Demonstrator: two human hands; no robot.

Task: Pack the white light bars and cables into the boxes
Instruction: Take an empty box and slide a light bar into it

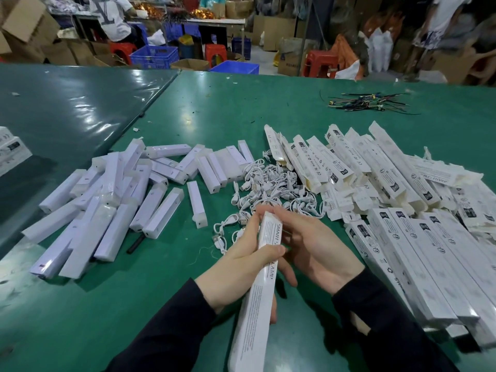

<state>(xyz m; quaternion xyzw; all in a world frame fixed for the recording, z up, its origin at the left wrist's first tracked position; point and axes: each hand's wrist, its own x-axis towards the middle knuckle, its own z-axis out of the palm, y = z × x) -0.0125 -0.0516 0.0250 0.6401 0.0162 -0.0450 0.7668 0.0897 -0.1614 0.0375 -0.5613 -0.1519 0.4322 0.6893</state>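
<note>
Head view, looking down at a green bench.

One long white box held up in the middle, over the bench, slanting from the near edge up toward the cable pile. Black letters down its side. Left hand wrapped round the middle of the box, thumb across the top, fingers pinching the far end. Right hand beside the box, palm turned up, fingers curled in to touch the same far end. Cannot tell if the end flap is closed. Dark sleeves on both arms.

Off to the left, a messy pile of white light bars, lying every which way, some on top of others. One light bar alone, just right of the pile.

In the middle, past the hands, a tangle of little white cables, touching the box pile on its right side.

On the right, a big heap of open white boxes with flaps sticking out. Nearer, a neat row of closed boxes lying side by side.

Far back on the bench, a small bunch of dark wires, well apart from the rest.

Behind the bench, blue crates, red stools and brown cartons on the floor. A person in a white top at another table.
</note>
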